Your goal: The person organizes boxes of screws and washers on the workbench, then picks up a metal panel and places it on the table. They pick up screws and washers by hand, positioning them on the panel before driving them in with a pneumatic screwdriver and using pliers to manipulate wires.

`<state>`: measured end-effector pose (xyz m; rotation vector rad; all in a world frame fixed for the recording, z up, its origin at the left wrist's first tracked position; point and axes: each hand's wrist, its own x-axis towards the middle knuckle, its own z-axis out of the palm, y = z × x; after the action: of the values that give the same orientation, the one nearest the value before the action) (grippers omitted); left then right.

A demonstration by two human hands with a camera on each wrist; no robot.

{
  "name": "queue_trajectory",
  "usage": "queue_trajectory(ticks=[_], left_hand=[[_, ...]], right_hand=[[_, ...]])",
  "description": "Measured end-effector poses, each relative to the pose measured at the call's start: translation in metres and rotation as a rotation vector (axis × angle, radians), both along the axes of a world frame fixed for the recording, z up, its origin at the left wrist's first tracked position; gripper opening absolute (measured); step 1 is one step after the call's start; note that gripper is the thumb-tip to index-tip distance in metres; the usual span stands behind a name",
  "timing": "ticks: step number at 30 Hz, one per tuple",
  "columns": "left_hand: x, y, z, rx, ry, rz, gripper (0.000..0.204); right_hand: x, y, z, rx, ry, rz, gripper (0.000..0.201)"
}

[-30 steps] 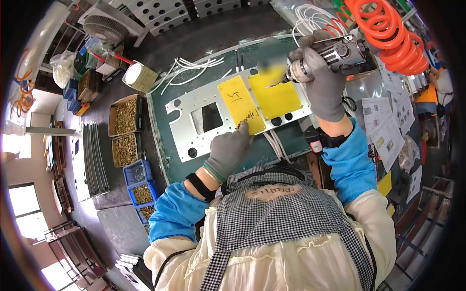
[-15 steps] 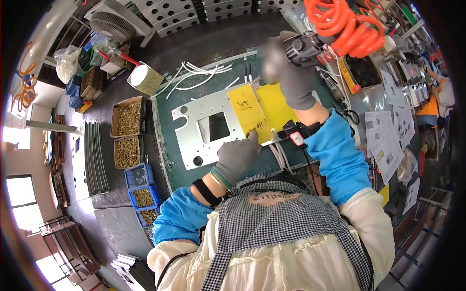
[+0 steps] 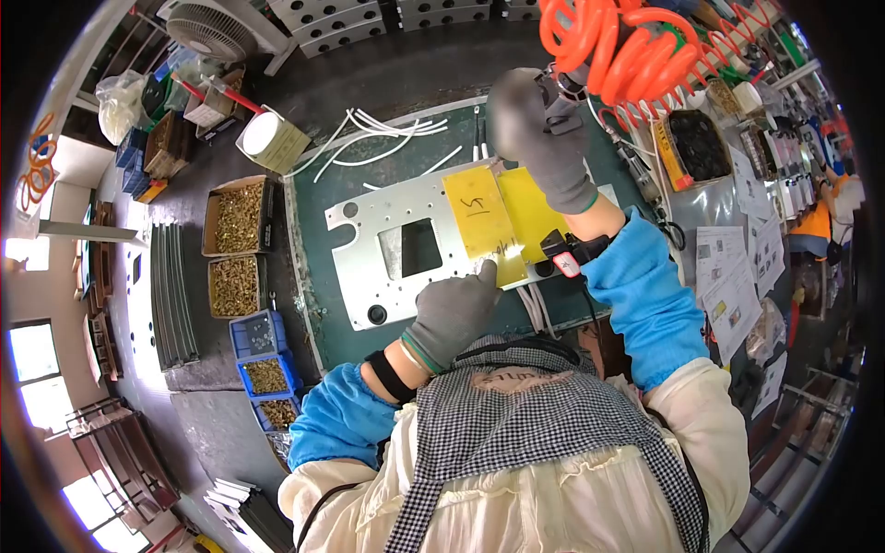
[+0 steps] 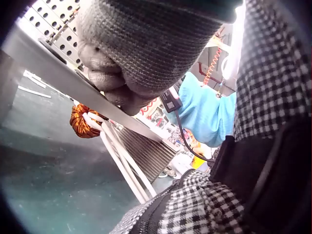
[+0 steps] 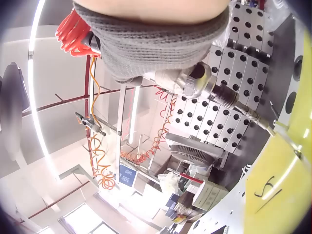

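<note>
Since one second ago, your right hand has carried the pneumatic screwdriver from the right end of the metal plate to its far edge, above the two yellow sheets. The orange coiled hose has swung left with the tool. Your left hand has stayed at the near edge of the plate, beside the near corner of the left yellow sheet.

Right-hand fingers are curled round the screwdriver body. The head view blurs the tool; the right wrist view shows it plainly. The long axis of the tool runs from your glove down toward the plate, bit end leading. The bit tip sits at the far border of the yellow sheets; contact with the plate cannot be confirmed.

Left-hand fingers are curled over the near edge of the plate, clamping it, as the left wrist view shows.

The plate lies flat on the green mat on the table, long axis running left to right in front of you. White tubes lie on the mat beyond the plate. Boxes of brass parts stand to your left.
</note>
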<state>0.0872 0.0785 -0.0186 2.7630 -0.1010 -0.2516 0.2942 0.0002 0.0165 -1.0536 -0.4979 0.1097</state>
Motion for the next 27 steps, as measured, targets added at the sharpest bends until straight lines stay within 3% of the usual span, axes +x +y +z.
queue_trajectory(ticks=[7, 11, 14, 27], left_hand=[[0.001, 0.005, 0.0, -0.037, 0.032, 0.0, 0.036], [0.002, 0.006, -0.002, -0.062, 0.047, 0.014, 0.036], [0.002, 0.008, 0.001, -0.106, 0.039, 0.04, 0.034], [0.003, 0.009, 0.003, -0.194, 0.056, 0.127, 0.037]], right_hand=[[0.0, 0.015, 0.01, -0.304, -0.172, 0.042, 0.036], [0.005, 0.023, 0.008, -0.334, -0.217, 0.014, 0.035], [0.008, 0.025, 0.009, -0.18, -0.083, -0.025, 0.033], [0.007, 0.019, 0.01, -0.314, -0.109, -0.021, 0.042]])
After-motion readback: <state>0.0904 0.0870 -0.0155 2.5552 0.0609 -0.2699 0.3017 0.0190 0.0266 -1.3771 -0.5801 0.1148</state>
